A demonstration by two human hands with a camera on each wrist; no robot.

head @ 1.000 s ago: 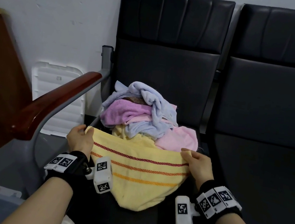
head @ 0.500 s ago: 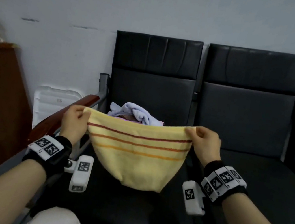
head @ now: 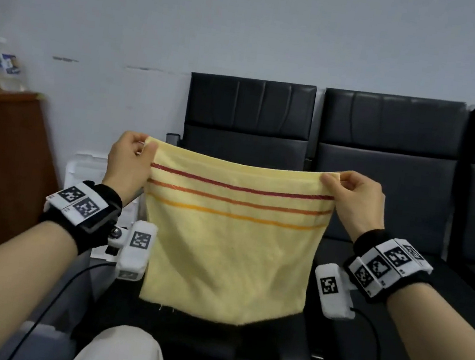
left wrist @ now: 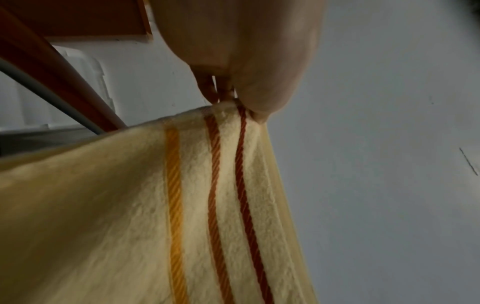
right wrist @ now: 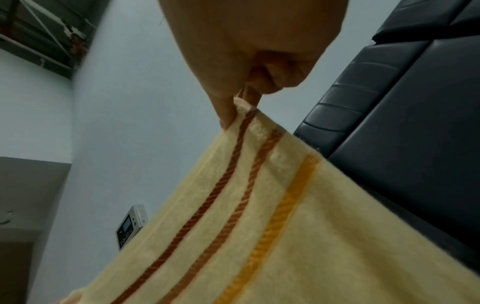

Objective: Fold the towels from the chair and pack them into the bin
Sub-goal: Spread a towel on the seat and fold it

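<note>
The person is holding the yellow towel (head: 229, 249) up in front of the black chair (head: 249, 120), clear of its seat. The left hand (head: 129, 161) is pinching the towel's upper left corner and the right hand (head: 352, 199) the upper right, thumbs pressing the hem against curled fingers. The top edge is running level between the hands, stripes parallel to it, the cloth hanging straight below. Both hands are equally placed, so a fold probably means bringing corner to corner.

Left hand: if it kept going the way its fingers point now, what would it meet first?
The left hand pinches the yellow striped towel's top corner, fingers pointing up and forward. Nothing shows before the pale wall; depth is unclear.
</note>
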